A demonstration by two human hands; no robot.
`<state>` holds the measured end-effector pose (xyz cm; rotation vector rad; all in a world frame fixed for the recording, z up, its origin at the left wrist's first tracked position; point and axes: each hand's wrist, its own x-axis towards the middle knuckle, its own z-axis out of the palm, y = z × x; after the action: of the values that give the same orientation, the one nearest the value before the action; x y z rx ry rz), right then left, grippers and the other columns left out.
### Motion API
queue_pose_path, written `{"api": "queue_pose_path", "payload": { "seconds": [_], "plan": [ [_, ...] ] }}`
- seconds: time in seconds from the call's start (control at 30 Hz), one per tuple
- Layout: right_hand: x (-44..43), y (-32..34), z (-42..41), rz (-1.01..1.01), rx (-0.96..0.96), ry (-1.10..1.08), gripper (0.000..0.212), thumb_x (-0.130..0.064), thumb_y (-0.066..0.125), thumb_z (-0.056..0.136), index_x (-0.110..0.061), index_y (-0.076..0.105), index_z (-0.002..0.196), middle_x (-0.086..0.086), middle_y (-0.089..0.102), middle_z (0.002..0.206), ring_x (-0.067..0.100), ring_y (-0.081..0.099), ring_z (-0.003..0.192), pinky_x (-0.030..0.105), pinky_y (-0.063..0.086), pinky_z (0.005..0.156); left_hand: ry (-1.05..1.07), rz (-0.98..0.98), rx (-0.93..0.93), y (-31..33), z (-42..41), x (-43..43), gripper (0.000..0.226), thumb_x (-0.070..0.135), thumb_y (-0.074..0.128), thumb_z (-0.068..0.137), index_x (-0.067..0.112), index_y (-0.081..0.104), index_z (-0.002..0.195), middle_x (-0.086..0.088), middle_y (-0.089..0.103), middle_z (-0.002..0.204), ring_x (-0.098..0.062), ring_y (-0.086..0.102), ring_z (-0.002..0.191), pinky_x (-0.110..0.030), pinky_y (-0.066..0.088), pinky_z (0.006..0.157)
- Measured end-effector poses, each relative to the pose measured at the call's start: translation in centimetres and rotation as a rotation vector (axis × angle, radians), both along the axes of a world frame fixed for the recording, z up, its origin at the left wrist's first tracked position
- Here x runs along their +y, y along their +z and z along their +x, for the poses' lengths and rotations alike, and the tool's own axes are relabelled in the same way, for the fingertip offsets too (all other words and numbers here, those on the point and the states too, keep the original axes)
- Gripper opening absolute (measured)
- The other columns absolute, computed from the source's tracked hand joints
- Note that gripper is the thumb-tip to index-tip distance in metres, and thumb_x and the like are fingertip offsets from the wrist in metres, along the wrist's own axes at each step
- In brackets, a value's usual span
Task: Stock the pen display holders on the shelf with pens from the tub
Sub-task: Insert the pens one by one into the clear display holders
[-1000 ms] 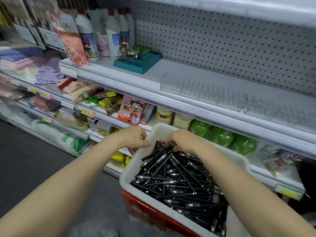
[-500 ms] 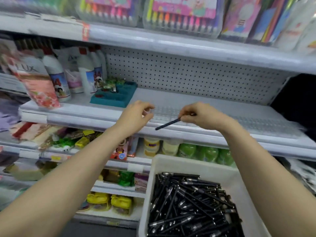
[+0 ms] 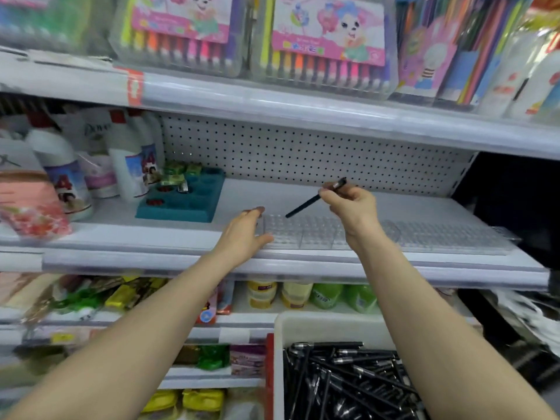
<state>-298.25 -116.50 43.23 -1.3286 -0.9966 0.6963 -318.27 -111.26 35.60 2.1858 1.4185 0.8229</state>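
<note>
Right hand [image 3: 351, 207] pinches pen [image 3: 309, 204], tip above holder [image 3: 306, 233], centre frame; left hand [image 3: 245, 234] relaxed at its edge. Advise: upright pen, then seat.

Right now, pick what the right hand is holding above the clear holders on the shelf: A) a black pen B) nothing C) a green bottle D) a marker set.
A: the right hand pinches a black pen, which slants down toward the clear holders.
</note>
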Motion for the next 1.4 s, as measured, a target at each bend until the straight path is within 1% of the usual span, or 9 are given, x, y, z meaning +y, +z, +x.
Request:
{"api": "queue_pose_path", "payload": {
  "seconds": [0.17,0.4,0.6,0.87,1.0,1.1,1.17,1.3,1.4],
  "plan": [
    [2.7,0.5,-1.4,0.089,-0.118,0.042,0.006,-0.016,0.058,0.097,-0.013,0.062,0.098,0.003,0.072,0.087,0.019,0.068,0.082,0.03,0.058,0.075,0.009,-0.044,-0.07,-0.9,0.1,1.3,0.062,0.036,0.07,0.087,0.012,0.048,0.14,-0.007,0.058,0.132,-0.022,0.058,0.114,-0.04,0.047,0.1],
    [5.9,-0.3,-3.8,0.119,-0.391,0.149,0.006,-0.019,0.06,0.094,-0.017,0.061,0.089,0.004,0.073,0.084,0.018,0.071,0.076,0.044,0.057,0.085,0.035,-0.047,-0.133,-2.2,-0.2,1.7,0.065,0.045,0.07,0.084,0.013,0.051,0.138,-0.005,0.061,0.13,-0.021,0.058,0.114,-0.039,0.047,0.099],
    [6.9,-2.8,-5.0,-0.012,-0.63,0.203,0.013,-0.019,0.068,0.087,-0.007,0.067,0.093,0.008,0.073,0.083,0.027,0.068,0.083,0.042,0.054,0.085,0.024,-0.016,-0.138,-2.2,-0.1,1.4,0.061,0.041,0.069,0.087,0.015,0.051,0.138,-0.004,0.06,0.131,-0.02,0.056,0.117,-0.034,0.046,0.099],
    [7.1,-3.6,-5.0,-0.063,-0.623,0.186,0.016,-0.019,0.07,0.087,-0.007,0.07,0.097,0.008,0.074,0.088,0.025,0.07,0.086,0.038,0.055,0.086,0.017,-0.041,-0.132,-1.9,-0.1,1.2,0.061,0.039,0.069,0.087,0.012,0.051,0.139,-0.006,0.06,0.132,-0.021,0.058,0.116,-0.039,0.046,0.1],
    [5.7,-3.9,-4.5,-0.039,-0.7,0.168,0.027,-0.023,0.072,0.086,-0.013,0.068,0.111,0.002,0.074,0.094,0.021,0.067,0.091,0.033,0.054,0.088,0.046,0.079,-0.061,-1.9,-0.2,0.1,0.062,0.035,0.067,0.09,0.012,0.044,0.143,-0.009,0.053,0.134,-0.024,0.055,0.118,-0.037,0.045,0.1],
    [3.4,-3.8,-3.8,0.027,-0.686,0.091,0.031,-0.022,0.068,0.089,-0.014,0.065,0.119,0.0,0.072,0.096,0.013,0.065,0.088,0.023,0.051,0.085,0.063,0.259,-0.127,-1.9,-0.4,-2.0,0.056,0.023,0.065,0.092,0.017,0.044,0.143,-0.005,0.049,0.135,-0.022,0.053,0.117,-0.037,0.045,0.098],
    [1.2,-4.3,-3.1,0.063,-0.675,0.044,0.027,-0.02,0.067,0.091,-0.014,0.066,0.117,-0.001,0.07,0.093,0.01,0.063,0.084,0.02,0.05,0.08,0.045,0.336,-0.169,-1.8,-0.4,-4.2,0.045,0.017,0.062,0.092,0.018,0.05,0.136,-0.002,0.05,0.128,-0.019,0.055,0.112,-0.036,0.046,0.095],
    [-4.0,-6.7,-1.9,0.074,-0.696,-0.02,0.016,-0.019,0.065,0.091,-0.015,0.07,0.105,-0.003,0.069,0.085,0.009,0.061,0.077,0.025,0.051,0.077,-0.109,0.378,-0.184,-3.6,0.5,-9.3,0.03,0.009,0.062,0.09,0.018,0.063,0.119,0.001,0.056,0.111,-0.01,0.056,0.097,-0.019,0.041,0.084],
    [-7.9,-9.5,-1.1,0.034,-0.738,-0.055,0.01,-0.015,0.065,0.089,-0.018,0.07,0.097,-0.006,0.068,0.079,0.01,0.061,0.073,0.026,0.05,0.073,-0.213,0.318,-0.131,-6.6,1.9,-12.4,0.032,0.008,0.066,0.086,0.018,0.066,0.117,-0.001,0.058,0.111,-0.016,0.054,0.103,-0.023,0.039,0.086]
  ]
}}
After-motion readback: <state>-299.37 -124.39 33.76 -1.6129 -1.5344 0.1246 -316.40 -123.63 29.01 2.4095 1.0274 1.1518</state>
